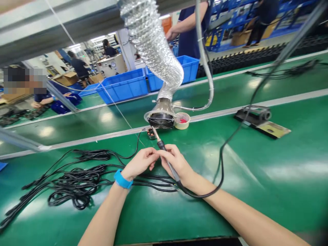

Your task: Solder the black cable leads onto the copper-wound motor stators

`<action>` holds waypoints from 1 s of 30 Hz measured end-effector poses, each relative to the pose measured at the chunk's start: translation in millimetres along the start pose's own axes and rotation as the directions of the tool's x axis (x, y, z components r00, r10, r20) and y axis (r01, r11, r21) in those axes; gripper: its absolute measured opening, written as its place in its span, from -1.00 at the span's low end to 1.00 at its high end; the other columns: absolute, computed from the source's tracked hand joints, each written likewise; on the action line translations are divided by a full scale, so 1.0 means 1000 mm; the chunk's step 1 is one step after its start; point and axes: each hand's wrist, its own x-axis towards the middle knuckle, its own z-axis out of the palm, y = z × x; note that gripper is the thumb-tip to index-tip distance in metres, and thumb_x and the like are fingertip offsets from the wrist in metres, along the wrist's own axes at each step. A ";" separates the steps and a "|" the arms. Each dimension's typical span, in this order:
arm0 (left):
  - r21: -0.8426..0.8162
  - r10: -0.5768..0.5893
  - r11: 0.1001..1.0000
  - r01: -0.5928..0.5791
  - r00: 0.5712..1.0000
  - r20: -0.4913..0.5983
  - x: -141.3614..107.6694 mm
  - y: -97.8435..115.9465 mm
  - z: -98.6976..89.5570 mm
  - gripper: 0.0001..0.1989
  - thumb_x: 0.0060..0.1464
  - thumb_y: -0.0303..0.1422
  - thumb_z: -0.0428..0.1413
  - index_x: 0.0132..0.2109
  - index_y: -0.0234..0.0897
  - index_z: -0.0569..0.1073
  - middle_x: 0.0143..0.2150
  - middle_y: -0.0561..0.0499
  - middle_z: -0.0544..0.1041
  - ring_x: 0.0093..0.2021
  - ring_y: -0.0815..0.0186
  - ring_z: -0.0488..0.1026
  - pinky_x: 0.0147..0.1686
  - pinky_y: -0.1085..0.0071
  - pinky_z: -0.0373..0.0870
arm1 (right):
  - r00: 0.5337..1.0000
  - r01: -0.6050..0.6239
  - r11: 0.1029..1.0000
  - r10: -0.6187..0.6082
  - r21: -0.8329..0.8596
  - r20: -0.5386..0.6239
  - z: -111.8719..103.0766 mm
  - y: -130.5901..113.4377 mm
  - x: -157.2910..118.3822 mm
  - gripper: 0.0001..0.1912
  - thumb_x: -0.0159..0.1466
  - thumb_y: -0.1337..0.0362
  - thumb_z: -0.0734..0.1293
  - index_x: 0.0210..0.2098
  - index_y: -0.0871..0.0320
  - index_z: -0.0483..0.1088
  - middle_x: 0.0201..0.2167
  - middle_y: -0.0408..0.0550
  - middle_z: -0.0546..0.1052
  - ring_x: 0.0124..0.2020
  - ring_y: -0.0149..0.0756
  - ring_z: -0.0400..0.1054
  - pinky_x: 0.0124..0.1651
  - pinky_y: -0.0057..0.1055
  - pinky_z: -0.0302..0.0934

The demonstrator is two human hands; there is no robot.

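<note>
My right hand (178,164) is wrapped round a soldering iron (161,145), whose tip points away from me toward a small round black part with copper-coloured bits (151,133). The iron's black cord (221,164) loops over my right forearm and up. My left hand (142,162), with a blue wristband (123,179), has its fingers pinched together, touching the fingertips of my right hand. A thin wire (120,111) slants down from above toward the left hand; what the fingers hold is hidden. Black cables (77,182) lie bundled at left, their stripped ends (175,185) below my hands.
A fume hood with a black grille (161,122) hangs from a silver duct (164,54) just beyond the iron. Beside it stands a small tub (182,123) with something red. An iron stand (256,114) is at right. Blue bins (123,85) and co-workers are behind.
</note>
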 end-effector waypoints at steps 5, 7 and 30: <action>-0.063 -0.040 0.997 0.037 0.998 -0.040 0.001 -0.004 0.003 -0.64 0.12 -0.07 0.15 -0.30 -0.32 0.34 -0.52 0.22 0.13 -0.60 0.53 0.01 -0.61 0.53 -0.07 | 0.994 0.106 0.989 -0.109 -0.102 -0.024 -0.009 -0.005 0.002 -0.45 0.21 0.57 0.19 0.11 -0.01 0.32 -0.07 -0.01 0.36 -0.29 -0.40 0.36 -0.17 -0.41 0.38; -0.050 -0.044 0.998 0.040 0.996 -0.076 0.002 -0.005 0.004 -0.64 0.12 -0.08 0.15 -0.32 -0.31 0.33 -0.52 0.22 0.11 -0.59 0.52 0.00 -0.60 0.52 -0.09 | 0.993 0.100 0.988 -0.107 -0.122 -0.052 -0.013 -0.005 0.002 -0.49 0.21 0.54 0.22 0.10 0.02 0.32 -0.09 0.01 0.35 -0.28 -0.38 0.36 -0.17 -0.41 0.38; 0.046 -0.054 0.997 0.063 0.984 -0.171 0.000 0.002 0.014 -0.67 0.09 -0.08 0.15 -0.35 -0.29 0.35 -0.54 0.20 0.15 -0.58 0.48 0.03 -0.58 0.52 -0.04 | 0.955 -0.184 0.980 0.196 0.071 -0.221 -0.010 -0.010 -0.002 -0.56 0.19 0.53 0.24 0.02 0.04 0.31 -0.12 -0.04 0.27 -0.36 -0.43 0.37 -0.21 -0.39 0.39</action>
